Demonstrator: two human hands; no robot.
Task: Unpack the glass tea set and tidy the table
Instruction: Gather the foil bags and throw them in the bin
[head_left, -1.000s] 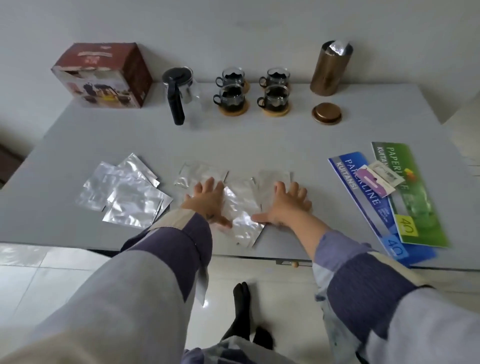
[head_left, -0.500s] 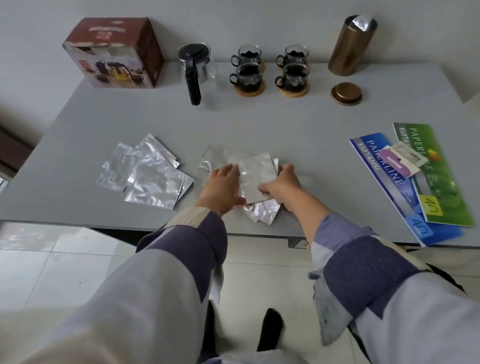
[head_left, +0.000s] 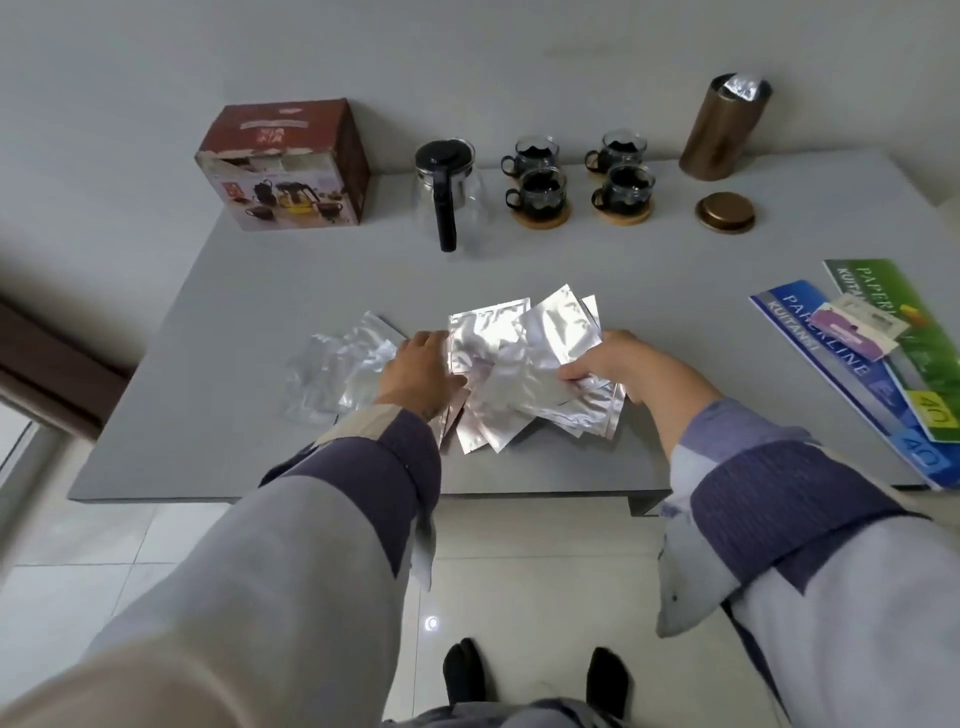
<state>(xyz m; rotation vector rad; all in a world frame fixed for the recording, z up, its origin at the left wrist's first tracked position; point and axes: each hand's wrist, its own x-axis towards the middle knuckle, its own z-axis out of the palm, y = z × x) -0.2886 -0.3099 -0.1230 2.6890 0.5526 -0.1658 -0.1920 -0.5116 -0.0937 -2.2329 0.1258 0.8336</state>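
Note:
Several silver foil pouches (head_left: 524, 364) are gathered in a fanned bunch near the table's front edge. My left hand (head_left: 423, 366) grips the bunch's left side and my right hand (head_left: 621, 361) grips its right side. A second loose heap of foil pouches (head_left: 337, 371) lies just left of my left hand. At the back stand a glass teapot (head_left: 449, 189) with a black lid and handle, and several glass cups (head_left: 579, 179) on wooden coasters. The red tea set box (head_left: 285, 166) stands at the back left.
A bronze canister (head_left: 722, 127) with foil in its mouth stands at the back right, its lid (head_left: 725, 211) lying in front of it. Blue and green paper packs (head_left: 878, 358) with small cards on top lie at the right edge. The grey table (head_left: 260, 280) ends close to my body.
My hands went from lying flat on spread pouches to drawing them together and holding them as one fanned bunch. My view has shifted left.

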